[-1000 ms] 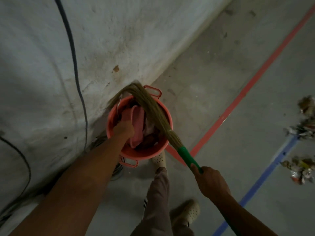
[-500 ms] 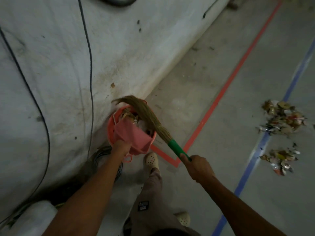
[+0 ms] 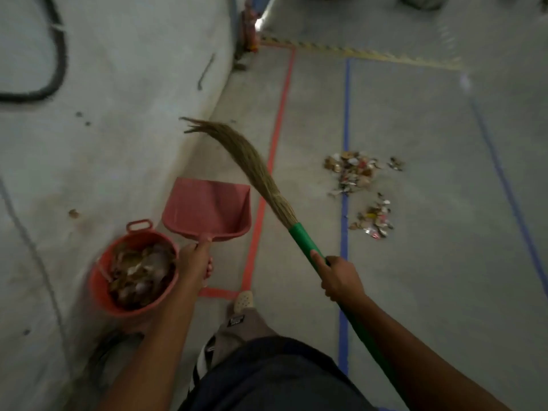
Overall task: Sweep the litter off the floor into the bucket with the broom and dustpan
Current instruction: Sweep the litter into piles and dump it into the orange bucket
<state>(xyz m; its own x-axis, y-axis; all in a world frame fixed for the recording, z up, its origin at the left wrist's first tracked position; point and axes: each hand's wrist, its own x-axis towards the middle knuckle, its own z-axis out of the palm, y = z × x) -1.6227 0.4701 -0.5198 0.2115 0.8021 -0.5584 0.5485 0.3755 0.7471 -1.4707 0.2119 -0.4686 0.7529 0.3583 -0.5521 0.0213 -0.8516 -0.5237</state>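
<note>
Floor (image 3: 430, 277): grey concrete; a red tape line (image 3: 278, 120) runs forward between the two hands; a blue tape line (image 3: 345, 114) runs forward just right of the right-hand fingers.
Wall (image 3: 118, 143): pale and stained; it rises to the left of the left-hand fingers, beyond the bucket.
Broom (image 3: 258, 176): the green handle passes through the right-hand grip; the grass bristles reach forward and left of those fingers, and appear lifted off the floor.
Bucket (image 3: 98, 280): red, upright at the foot of the wall, just left of the left-hand fingers; already well filled with litter.
Dustpan (image 3: 207, 209): pink, directly ahead of the left-hand fingers, mouth facing away; the tray looks empty.
Litter (image 3: 353, 170): two loose heaps on the blue line, well ahead of the right-hand fingers; the smaller heap (image 3: 373, 218) lies nearer to them.
Right hand (image 3: 339, 277): fingers (image 3: 318, 259) wrapped round the green handle, the forefinger laid along it.
Left hand (image 3: 195, 261): fingers (image 3: 209, 266) curled round the dustpan's handle.
Step in hand: by my reading, one load is in the bucket and the person is turning toward the heaps on the floor.
Next move: step toward the blue line; set the dustpan's lip flat on the floor beside the nearer heap; bring the bristles down beyond the litter and draw short strokes into the tray; keep the pan level on the carry to the bucket, as it is nearly full.
</note>
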